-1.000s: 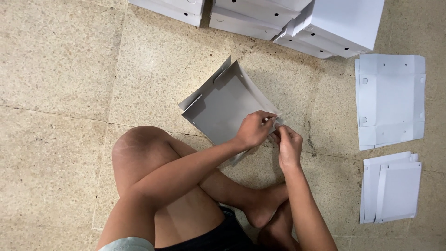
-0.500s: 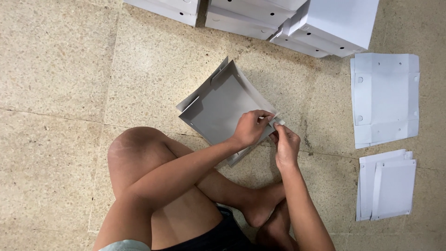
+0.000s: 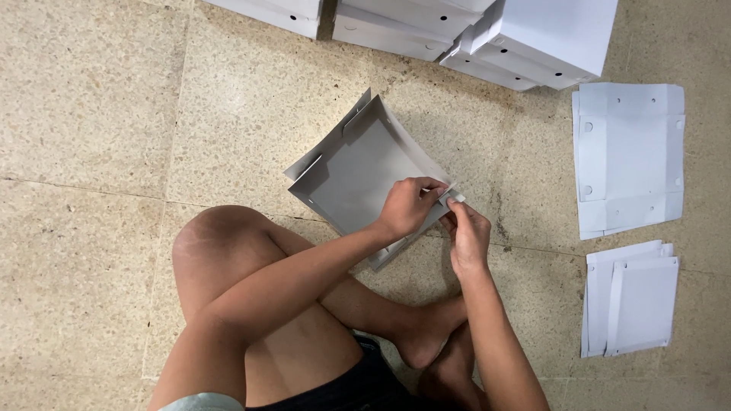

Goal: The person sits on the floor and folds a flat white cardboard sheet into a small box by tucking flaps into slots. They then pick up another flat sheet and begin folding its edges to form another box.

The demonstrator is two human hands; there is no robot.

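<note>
A half-folded grey cardboard box (image 3: 358, 164) rests on the speckled stone floor in front of my crossed legs, its side walls partly raised. My left hand (image 3: 407, 207) grips the box's right-hand edge, fingers curled over the wall. My right hand (image 3: 466, 232) pinches a small white flap at that same corner, touching the fingertips of my left hand. My bent left knee (image 3: 217, 243) lies just below the box.
Several assembled white boxes (image 3: 487, 30) are stacked along the top edge. A flat white box blank (image 3: 628, 156) lies at right, with a smaller stack of folded blanks (image 3: 630, 298) below it. Floor tile seams run across the scene.
Both hands stay at the box's right corner, fingers shifting slightly on the flap. The view has drifted a little; the box keeps its place.
</note>
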